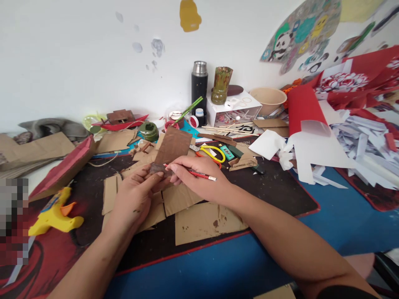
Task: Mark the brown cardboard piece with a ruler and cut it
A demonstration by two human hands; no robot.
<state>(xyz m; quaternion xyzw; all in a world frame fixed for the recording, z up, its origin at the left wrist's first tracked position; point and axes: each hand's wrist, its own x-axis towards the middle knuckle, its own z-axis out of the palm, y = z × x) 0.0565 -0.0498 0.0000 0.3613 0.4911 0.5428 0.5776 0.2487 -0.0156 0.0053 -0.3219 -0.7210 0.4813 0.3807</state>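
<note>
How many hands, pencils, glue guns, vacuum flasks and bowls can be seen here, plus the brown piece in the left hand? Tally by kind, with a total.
Hands (left hand, right hand): 2
Red pencil: 1
Small dark brown piece: 1
Yellow glue gun: 1
Black vacuum flask: 1
Beige bowl: 1
Total: 7
</note>
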